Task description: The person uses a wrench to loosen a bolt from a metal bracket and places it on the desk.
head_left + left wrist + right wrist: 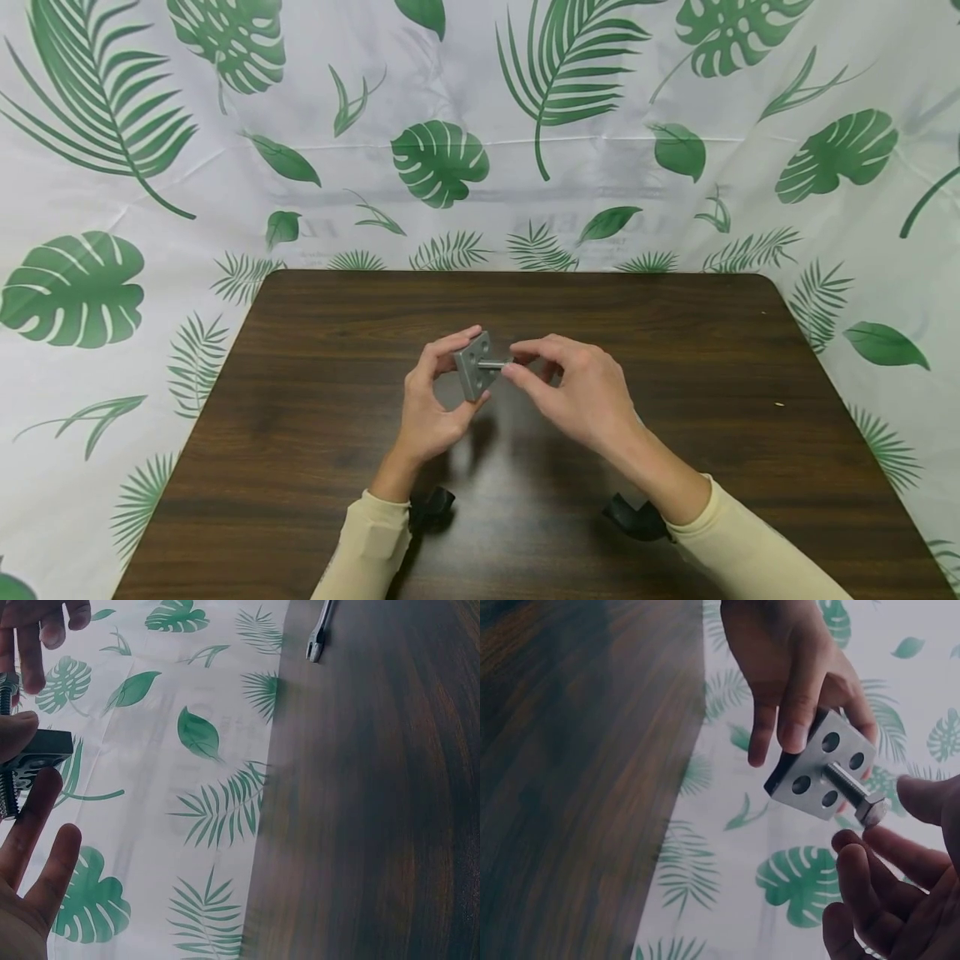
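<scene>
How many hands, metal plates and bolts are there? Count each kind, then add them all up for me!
Hands: 2 (left hand and right hand)
Metal plates: 1 (square plate, held by the left hand)
Bolts: 1 (bolt, sticking out of the plate)
Total: 4

Head view forward-down, farther; wrist views close, sharing plate [814,763]

Pale yellow long sleeves [757,550], plain fitted cuffs [693,504], black angular wrist fittings [636,518], bare fingers [447,343]
</scene>
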Demonstrator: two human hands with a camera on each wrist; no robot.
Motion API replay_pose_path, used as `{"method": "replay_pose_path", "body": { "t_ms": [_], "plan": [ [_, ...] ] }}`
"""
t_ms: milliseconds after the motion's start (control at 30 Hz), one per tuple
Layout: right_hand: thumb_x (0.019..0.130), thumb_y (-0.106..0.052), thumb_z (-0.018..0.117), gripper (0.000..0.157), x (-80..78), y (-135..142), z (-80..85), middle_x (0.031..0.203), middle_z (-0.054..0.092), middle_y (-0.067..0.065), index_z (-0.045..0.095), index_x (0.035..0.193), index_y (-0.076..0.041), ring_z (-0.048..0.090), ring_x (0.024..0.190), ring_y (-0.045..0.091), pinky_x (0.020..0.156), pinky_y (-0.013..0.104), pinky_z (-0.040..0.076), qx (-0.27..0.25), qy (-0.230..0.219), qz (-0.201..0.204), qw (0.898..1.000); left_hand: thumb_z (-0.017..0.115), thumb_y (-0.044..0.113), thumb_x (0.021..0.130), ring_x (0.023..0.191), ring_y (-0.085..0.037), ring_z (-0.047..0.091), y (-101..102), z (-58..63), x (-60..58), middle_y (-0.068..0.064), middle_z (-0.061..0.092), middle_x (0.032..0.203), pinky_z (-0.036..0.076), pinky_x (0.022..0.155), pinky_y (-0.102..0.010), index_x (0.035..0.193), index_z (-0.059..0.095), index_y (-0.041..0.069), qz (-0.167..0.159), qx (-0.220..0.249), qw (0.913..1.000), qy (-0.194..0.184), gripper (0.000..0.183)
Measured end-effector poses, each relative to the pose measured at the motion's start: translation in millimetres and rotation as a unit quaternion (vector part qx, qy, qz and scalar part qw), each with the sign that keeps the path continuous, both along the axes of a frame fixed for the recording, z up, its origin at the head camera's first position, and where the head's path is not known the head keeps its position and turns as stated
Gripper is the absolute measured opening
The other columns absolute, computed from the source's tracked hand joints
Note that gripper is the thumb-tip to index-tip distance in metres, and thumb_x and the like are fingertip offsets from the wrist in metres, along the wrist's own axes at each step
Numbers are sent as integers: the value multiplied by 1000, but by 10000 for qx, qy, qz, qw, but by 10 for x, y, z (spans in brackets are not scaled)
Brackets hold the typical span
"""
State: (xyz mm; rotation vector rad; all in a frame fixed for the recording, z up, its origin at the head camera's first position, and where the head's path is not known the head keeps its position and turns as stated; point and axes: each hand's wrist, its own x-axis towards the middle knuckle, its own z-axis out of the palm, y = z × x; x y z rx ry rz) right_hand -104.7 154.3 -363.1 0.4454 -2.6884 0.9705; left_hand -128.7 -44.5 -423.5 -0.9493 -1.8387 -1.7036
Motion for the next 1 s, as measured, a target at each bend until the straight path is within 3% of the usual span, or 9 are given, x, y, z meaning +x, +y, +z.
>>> {"method": "replay_pose_path", "body": {
  "t_ms": [133, 267, 700, 833, 1000],
  "plan": [
    [88, -41, 72, 28, -3, -14, 18, 75, 65, -18, 76, 107, -21, 54, 61, 3, 53, 30, 42, 25, -210, -195, 9996, 77, -17, 66, 101, -35, 65, 3, 3, -2, -29, 56, 129, 53, 79, -37, 121, 48, -15, -23, -15, 10000, -14, 63],
    [88, -37, 74, 26, -12, -16, 17, 74, 65, -16, 77, 107, -19, 54, 61, 3, 52, 30, 43, 47, -309, -86, 9995, 77, -17, 66, 103, -36, 64, 9, 11, 3, -29, 56, 130, 54, 78, -38, 121, 48, -15, -33, -23, 10000, -28, 63],
    [79, -10, 82, 26, -21, 19, -2, 97, 65, -15, 77, 101, -22, 59, 67, -4, 58, 29, 47, -82, 293, 629, 9976, 77, -17, 66, 104, -35, 64, 14, 15, 6, -30, 55, 130, 54, 77, -41, 121, 48, -15, -57, -32, 10000, -32, 62],
    [78, -11, 84, 32, -14, 15, 2, 99, 66, -14, 76, 107, -21, 60, 67, -2, 57, 29, 46, -63, 250, 644, 9976, 77, -16, 66, 103, -34, 64, 8, 15, 9, -30, 56, 129, 54, 77, -41, 121, 48, -15, -27, -48, 10000, -15, 62],
    [78, -27, 84, 44, 2, 8, 18, 91, 65, -12, 70, 120, -21, 57, 65, 3, 54, 29, 44, 8, 10, 489, 9988, 77, -16, 66, 103, -34, 65, -5, 22, 10, -29, 56, 129, 54, 78, -40, 121, 48, -15, 2, -73, 10000, -5, 62]
  ]
}}
